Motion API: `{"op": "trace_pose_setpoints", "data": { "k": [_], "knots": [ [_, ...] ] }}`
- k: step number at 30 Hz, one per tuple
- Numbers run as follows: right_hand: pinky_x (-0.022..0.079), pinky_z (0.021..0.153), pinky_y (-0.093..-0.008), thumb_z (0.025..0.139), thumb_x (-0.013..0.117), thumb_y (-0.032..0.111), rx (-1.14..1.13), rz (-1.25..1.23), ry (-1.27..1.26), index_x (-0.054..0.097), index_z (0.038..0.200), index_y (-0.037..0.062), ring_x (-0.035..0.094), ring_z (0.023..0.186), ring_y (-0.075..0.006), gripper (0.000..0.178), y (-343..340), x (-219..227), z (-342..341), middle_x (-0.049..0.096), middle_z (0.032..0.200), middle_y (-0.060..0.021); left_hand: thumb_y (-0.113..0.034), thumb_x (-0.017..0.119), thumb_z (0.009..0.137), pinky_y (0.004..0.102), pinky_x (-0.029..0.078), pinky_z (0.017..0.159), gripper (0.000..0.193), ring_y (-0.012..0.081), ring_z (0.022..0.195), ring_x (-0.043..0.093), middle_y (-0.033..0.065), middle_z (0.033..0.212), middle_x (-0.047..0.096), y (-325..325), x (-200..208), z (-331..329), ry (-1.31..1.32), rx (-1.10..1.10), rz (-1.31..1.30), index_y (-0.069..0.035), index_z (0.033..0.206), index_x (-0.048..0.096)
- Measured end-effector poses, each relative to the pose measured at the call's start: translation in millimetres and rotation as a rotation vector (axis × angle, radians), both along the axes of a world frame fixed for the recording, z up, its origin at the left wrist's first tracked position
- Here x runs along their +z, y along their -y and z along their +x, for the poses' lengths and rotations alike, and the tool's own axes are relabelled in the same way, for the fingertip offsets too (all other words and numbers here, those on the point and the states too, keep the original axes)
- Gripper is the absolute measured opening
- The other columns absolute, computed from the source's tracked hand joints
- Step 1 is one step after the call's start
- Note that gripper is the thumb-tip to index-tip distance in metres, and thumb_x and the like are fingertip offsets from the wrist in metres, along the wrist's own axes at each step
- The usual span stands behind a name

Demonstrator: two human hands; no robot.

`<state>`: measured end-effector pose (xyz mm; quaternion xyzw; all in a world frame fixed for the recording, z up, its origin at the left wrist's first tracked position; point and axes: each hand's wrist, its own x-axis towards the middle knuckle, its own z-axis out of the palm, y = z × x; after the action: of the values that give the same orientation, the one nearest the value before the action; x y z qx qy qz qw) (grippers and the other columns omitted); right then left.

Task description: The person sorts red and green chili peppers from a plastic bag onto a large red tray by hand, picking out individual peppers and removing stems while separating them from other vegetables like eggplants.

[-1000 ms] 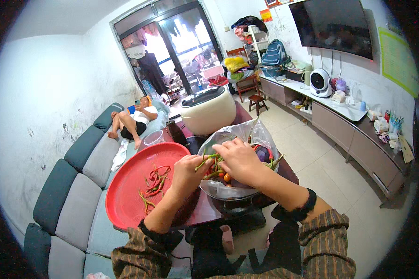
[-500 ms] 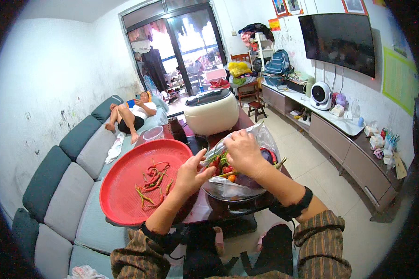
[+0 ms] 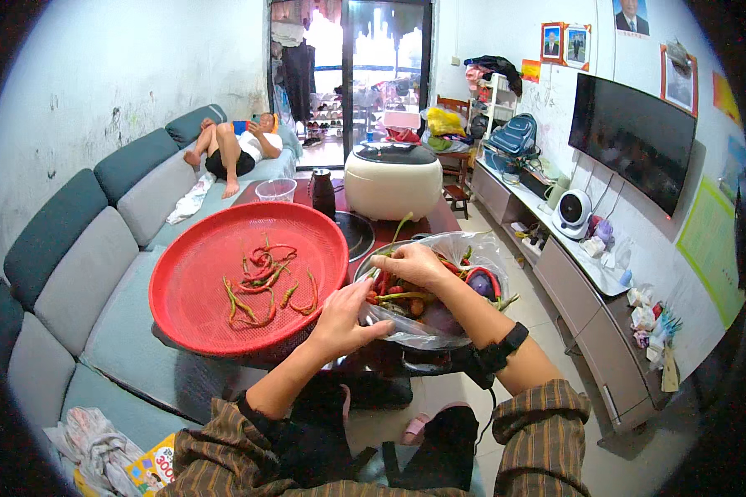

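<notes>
My right hand [image 3: 413,267] is over the clear plastic bag [image 3: 464,242], its fingers pinched on a long thin green chili [image 3: 401,227] that curves upward. In the bag are red and green chilies [image 3: 399,295] and a round purple vegetable [image 3: 481,283]. At the bag's left side is my left hand [image 3: 341,321], fingers stretched and thumb apart, holding nothing that I can see. To its left lies a round red mesh tray [image 3: 192,273], with several red and green chilies [image 3: 262,277] scattered in its middle. The bag sits in a pan-like vessel, mostly hidden.
Behind the tray stand a clear plastic tub [image 3: 275,191], a dark bottle [image 3: 323,194] and a large cream appliance [image 3: 394,184] on the dark red table [image 3: 448,217]. A person [image 3: 253,145] reclines on the grey-green sofa [image 3: 112,265]. A long TV cabinet [image 3: 568,290] runs along the right.
My view has turned, so the room appears shifted. My right hand now shows a green chili sticking up from its fingers. Another curved chili is visible at the right of the tray's pile.
</notes>
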<state>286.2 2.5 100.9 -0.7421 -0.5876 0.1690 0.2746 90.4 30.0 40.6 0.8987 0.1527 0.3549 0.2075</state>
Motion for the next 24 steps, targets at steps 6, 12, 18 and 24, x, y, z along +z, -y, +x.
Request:
{"op": "trace_pose_setpoints", "data": {
  "k": [6, 12, 18, 24],
  "knots": [
    [0.047, 0.071, -0.0443, 0.075, 0.058, 0.043, -0.024, 0.199, 0.267, 0.065, 0.081, 0.0014, 0.061, 0.079, -0.0352, 0.043, -4.4, -13.3, -15.2, 0.062, 0.079, -0.0217, -0.034, 0.069, 0.071, 0.0393, 0.030, 0.101, 0.065, 0.0323, 0.118, 0.040, 0.0187, 0.121, 0.047, 0.3, -2.3, 3.5, 0.241, -0.005, -0.158, -0.001, 0.122, 0.047],
    [0.047, 0.071, -0.0381, 0.080, 0.054, 0.033, -0.086, 0.507, 0.017, 0.064, 0.084, -0.0001, 0.062, 0.078, -0.0318, 0.035, 50.5, 5.3, -2.5, 0.063, 0.080, -0.0183, -0.042, 0.064, 0.075, 0.0378, 0.038, 0.094, 0.056, 0.0330, 0.110, 0.048, 0.0213, 0.117, 0.050, 4.2, 1.4, 0.2, 0.165, 0.062, -0.242, 0.003, 0.109, 0.057],
    [0.046, 0.056, -0.0277, 0.084, 0.057, 0.028, -0.193, 0.633, -0.121, 0.063, 0.090, -0.0011, 0.061, 0.062, -0.0156, 0.030, 90.2, 39.6, -8.9, 0.063, 0.068, -0.0091, -0.043, 0.060, 0.078, 0.0364, 0.038, 0.094, 0.056, 0.0307, 0.110, 0.050, 0.0209, 0.115, 0.052, -2.7, 2.8, 6.5, 0.153, 0.063, -0.314, 0.003, 0.109, 0.057],
    [0.044, 0.056, -0.0235, 0.085, 0.057, 0.025, -0.181, 0.739, -0.341, 0.063, 0.088, -0.0021, 0.056, 0.059, -0.0096, 0.028, 96.3, 24.9, 3.9, 0.062, 0.067, -0.0057, -0.037, 0.060, 0.080, 0.0342, 0.041, 0.089, 0.049, 0.0266, 0.107, 0.052, 0.0175, 0.114, 0.054, -15.4, -2.4, 11.4, 0.138, 0.025, -0.267, 0.001, 0.110, 0.056]
  ]
}}
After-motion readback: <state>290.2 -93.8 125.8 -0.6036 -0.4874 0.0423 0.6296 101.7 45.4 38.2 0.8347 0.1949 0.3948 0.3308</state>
